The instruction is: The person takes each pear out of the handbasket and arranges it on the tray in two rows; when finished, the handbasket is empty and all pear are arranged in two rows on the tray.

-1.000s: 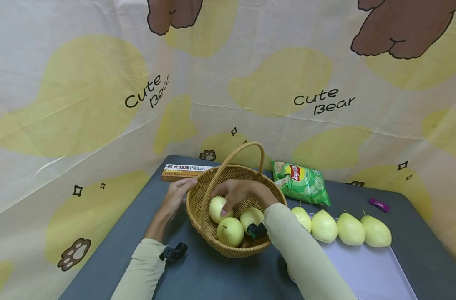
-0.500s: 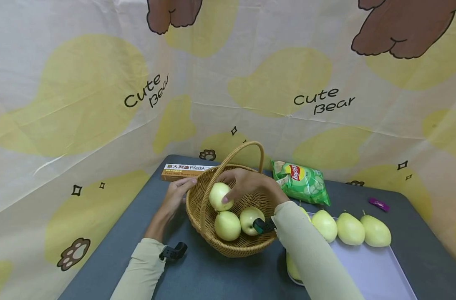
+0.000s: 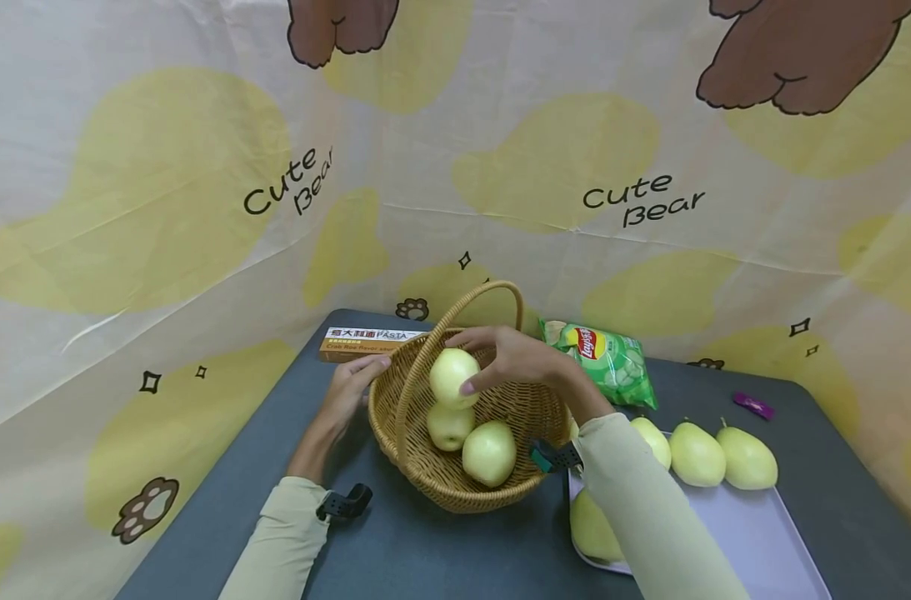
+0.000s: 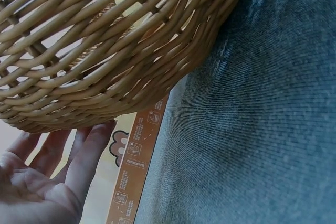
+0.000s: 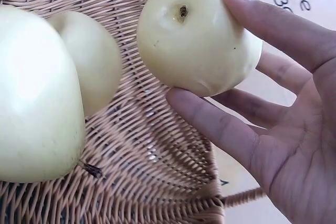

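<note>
My right hand (image 3: pixel 517 360) grips a pale green-yellow pear (image 3: pixel 452 377) between thumb and fingers, inside the wicker basket (image 3: pixel 455 497). Two more pears lie in the basket: one (image 3: pixel 447 430) just below the held pear, the other (image 3: pixel 489 455) nearer the front. In the right wrist view, the held pear (image 5: pixel 184 51) shows its dark blossom end, with the thumb on one side and fingertips on the other. On the basket's left rim rests my left hand (image 3: pixel 348 390). The left wrist view has its fingers (image 4: pixel 86 156) stretched along the woven outer wall (image 4: pixel 105 82).
A lilac tray (image 3: pixel 755 533) with several pears stands right of the basket, partly under my right sleeve. Behind are a pasta box (image 3: pixel 368 343) and a green chip bag (image 3: pixel 613 367). A small purple packet (image 3: pixel 753 406) lies at the far right.
My right hand has lifted the pear slightly from the basket's back left and moved right. The other two pears have shifted and turned. My left hand stays at the rim.
</note>
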The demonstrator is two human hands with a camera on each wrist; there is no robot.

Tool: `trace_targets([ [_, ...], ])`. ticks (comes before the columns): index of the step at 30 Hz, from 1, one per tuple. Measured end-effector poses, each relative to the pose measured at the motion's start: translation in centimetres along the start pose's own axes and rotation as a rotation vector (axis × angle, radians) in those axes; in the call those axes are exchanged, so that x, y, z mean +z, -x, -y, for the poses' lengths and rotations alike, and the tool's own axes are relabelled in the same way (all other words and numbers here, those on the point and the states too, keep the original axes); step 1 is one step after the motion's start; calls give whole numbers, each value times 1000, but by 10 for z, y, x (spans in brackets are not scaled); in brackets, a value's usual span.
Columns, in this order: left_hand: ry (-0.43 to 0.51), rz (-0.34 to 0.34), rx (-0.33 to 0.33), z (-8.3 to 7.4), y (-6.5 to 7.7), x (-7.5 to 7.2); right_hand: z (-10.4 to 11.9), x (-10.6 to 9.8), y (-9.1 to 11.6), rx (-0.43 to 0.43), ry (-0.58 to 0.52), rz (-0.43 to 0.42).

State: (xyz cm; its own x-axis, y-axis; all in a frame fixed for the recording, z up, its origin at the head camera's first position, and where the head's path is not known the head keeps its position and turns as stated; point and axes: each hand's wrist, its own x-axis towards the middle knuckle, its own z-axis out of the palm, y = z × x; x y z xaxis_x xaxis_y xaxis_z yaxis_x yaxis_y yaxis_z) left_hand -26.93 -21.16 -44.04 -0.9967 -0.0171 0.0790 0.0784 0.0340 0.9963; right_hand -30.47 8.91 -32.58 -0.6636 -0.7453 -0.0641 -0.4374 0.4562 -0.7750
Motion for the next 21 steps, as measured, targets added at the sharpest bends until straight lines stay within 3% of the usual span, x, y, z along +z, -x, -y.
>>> trace_targets([
  [8,-22,-10,1,1,0,0,1,-3,27,-78,-59,-60],
  [21,-28,-11,2,2,0,0,-12,4,83,-92,-143,-209],
])
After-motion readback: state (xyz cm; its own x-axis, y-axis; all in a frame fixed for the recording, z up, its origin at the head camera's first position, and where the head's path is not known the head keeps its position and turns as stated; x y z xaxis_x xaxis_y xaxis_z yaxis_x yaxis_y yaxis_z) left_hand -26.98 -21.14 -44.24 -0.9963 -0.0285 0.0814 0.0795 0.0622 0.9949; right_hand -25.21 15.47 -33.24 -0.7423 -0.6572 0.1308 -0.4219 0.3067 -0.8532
